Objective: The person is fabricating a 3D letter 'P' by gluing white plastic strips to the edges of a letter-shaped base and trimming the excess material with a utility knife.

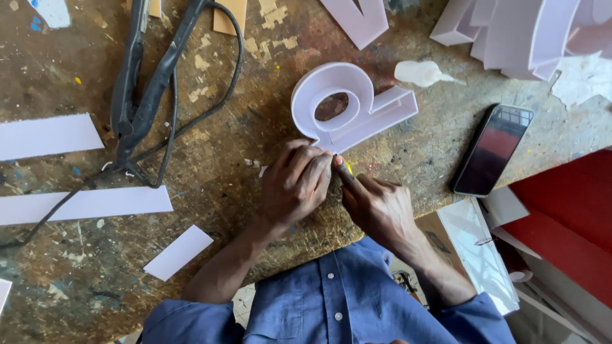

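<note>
A white hollow letter shape [357,105] with raised side walls lies on the worn wooden workbench [242,146]. My left hand [295,181] is curled at the letter's near edge, fingers closed on its lower end. My right hand [376,204] sits beside it, pinching a small yellow-tipped tool [348,167] against the same edge. Both hands touch each other near the letter's bottom corner. What lies under the fingers is hidden.
A black phone [492,150] lies right of the letter. White strips [83,204] and a small white piece [178,251] lie at the left, with a black corded tool [143,89]. More white letter shapes [529,28] stand far right, beside a white glue bottle [421,73].
</note>
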